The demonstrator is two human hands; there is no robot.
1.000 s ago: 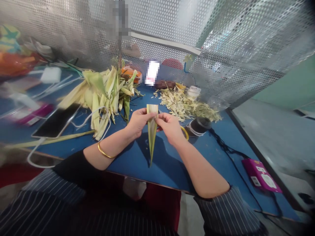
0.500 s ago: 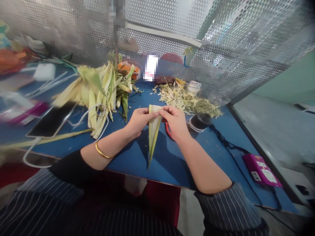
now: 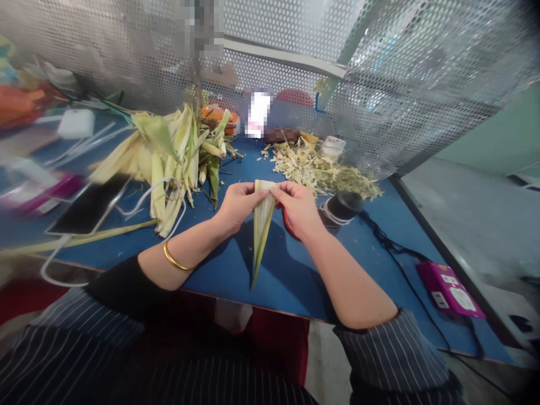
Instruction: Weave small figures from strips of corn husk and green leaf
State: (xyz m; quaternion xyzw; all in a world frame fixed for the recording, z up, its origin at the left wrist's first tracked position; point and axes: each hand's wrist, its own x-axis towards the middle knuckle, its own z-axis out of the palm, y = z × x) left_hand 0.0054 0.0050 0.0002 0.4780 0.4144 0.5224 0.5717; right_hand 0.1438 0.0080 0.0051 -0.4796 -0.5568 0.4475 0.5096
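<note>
Husk (image 3: pixel 262 219) pinched by L hand (image 3: pixel 236 205) & R hand (image 3: pixel 301 209); R nearer top vs 1s ago.

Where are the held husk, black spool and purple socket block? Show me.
Held husk (image 3: pixel 262 216), head view: its middle.
Black spool (image 3: pixel 345 206), head view: dark body.
Purple socket block (image 3: pixel 451 289), head view: top face.

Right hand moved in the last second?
Yes, slightly: the right hand has shifted to the right, judged against the black spool on the table; the gap between them looks narrower.
</note>
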